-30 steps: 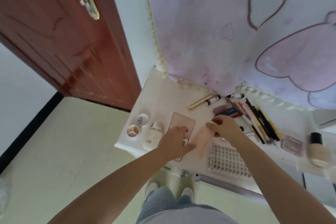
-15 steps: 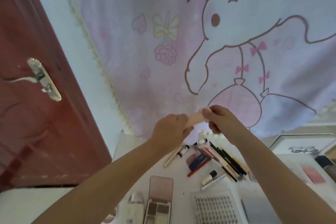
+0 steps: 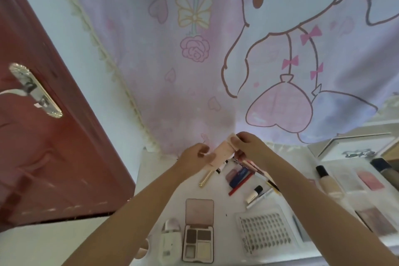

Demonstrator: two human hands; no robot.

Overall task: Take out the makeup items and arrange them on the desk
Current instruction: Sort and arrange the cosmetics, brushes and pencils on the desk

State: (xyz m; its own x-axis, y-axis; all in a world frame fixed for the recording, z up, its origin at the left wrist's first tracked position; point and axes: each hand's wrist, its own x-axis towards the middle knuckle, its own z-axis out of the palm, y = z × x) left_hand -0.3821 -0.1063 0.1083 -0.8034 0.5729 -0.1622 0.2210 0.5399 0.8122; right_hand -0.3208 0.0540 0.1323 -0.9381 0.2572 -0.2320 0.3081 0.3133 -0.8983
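Both hands hold a flat pale-pink packet (image 3: pixel 223 151) up above the back of the white desk (image 3: pixel 155 170). My left hand (image 3: pixel 195 156) grips its lower end, and my right hand (image 3: pixel 248 147) pinches its top corner. Below them on the desk lie an open eyeshadow palette (image 3: pixel 199 230), a gold tube (image 3: pixel 206 178), a blue and red cluster of pens and tubes (image 3: pixel 238 176), a small white tube (image 3: pixel 254 194), a sheet of false lashes (image 3: pixel 266 233) and a white bottle (image 3: pixel 170 237).
A foundation bottle (image 3: pixel 328 181), a pink blush compact (image 3: pixel 370 180) and a dark bottle (image 3: pixel 386 168) sit at the right. A pink cartoon curtain (image 3: pixel 216 49) hangs behind the desk. A red door (image 3: pixel 43 136) stands at the left.
The hands lifted the pink packet off the desk and raised it toward the curtain. The camera tilted up, so the desk items now sit low in view.
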